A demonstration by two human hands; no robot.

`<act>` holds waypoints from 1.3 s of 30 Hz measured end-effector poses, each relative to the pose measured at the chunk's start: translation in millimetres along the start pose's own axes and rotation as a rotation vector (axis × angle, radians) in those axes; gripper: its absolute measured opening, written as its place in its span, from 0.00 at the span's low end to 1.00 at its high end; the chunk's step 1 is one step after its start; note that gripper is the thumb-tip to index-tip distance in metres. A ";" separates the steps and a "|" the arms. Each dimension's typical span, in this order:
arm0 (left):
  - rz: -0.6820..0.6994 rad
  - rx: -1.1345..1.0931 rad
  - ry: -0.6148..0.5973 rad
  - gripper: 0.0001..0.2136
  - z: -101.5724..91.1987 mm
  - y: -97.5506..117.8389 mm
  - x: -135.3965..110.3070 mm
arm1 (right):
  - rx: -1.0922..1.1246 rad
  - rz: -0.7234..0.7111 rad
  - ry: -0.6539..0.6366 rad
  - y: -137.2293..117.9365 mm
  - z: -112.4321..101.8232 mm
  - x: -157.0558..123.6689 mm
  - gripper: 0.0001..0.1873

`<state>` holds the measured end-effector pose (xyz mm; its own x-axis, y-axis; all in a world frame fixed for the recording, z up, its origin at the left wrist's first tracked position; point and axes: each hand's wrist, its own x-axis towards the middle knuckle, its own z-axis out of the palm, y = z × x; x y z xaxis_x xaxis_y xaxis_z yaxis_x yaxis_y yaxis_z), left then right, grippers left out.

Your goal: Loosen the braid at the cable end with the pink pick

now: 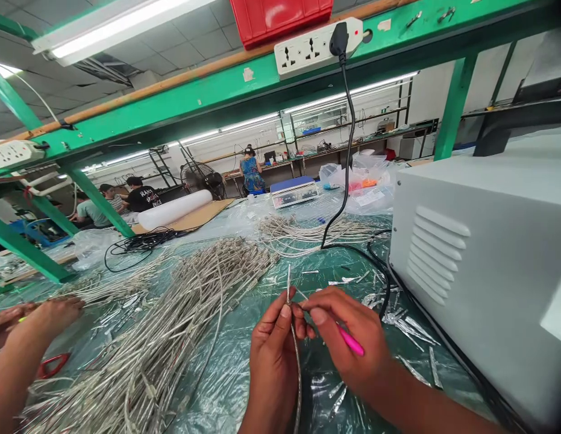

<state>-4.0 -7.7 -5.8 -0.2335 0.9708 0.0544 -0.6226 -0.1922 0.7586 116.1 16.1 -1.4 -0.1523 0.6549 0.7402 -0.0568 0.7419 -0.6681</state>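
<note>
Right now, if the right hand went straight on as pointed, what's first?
Likely the cable pinched in the left hand, just ahead; depth between them is hard to judge.

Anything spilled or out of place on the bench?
Yes, mildly: loose silvery scraps lie scattered between the right hand and the grey machine. They look like litter, perhaps offcuts, strewn singly rather than heaped like the cables.

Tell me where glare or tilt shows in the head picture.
Head view: the long white ceiling lamp is blown out, upper left; head view: bright streaks glint on the green plastic-covered tabletop; head view: the green metal shelf beam slopes up rightward, probably from camera tilt.
</note>
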 end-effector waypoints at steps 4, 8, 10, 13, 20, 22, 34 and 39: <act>0.015 0.014 0.018 0.14 -1.8 1.5 0.2 | 0.026 -0.037 -0.063 -4.4 -1.4 -0.5 0.09; 0.006 0.007 0.009 0.15 -1.3 2.6 1.3 | 0.062 -0.033 -0.085 -3.7 -1.6 -0.5 0.09; 0.004 0.004 0.013 0.15 -0.5 3.2 1.1 | 0.064 -0.027 -0.098 -3.2 -1.8 -0.5 0.09; 0.010 0.020 0.027 0.16 0.7 4.2 -0.4 | 0.057 -0.037 -0.101 -3.0 -2.0 0.3 0.09; 0.021 0.053 0.026 0.16 0.9 3.4 -0.1 | 0.041 -0.041 -0.085 -5.4 -1.4 3.2 0.12; 0.022 0.053 0.014 0.16 0.5 3.2 -0.1 | 0.028 -0.030 -0.084 -6.2 -1.4 3.1 0.12; -0.003 0.030 0.002 0.13 -0.2 3.4 0.0 | 0.019 -0.047 -0.056 -1.1 0.3 1.2 0.11; -0.010 0.028 -0.003 0.14 -0.9 4.8 0.4 | 0.015 -0.040 -0.044 -0.6 1.2 1.5 0.11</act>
<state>-7.7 -8.3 -2.7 -0.2253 0.9731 0.0490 -0.6038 -0.1789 0.7768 114.8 16.5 0.0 -0.1924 0.6178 0.7624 -0.0779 0.7649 -0.6394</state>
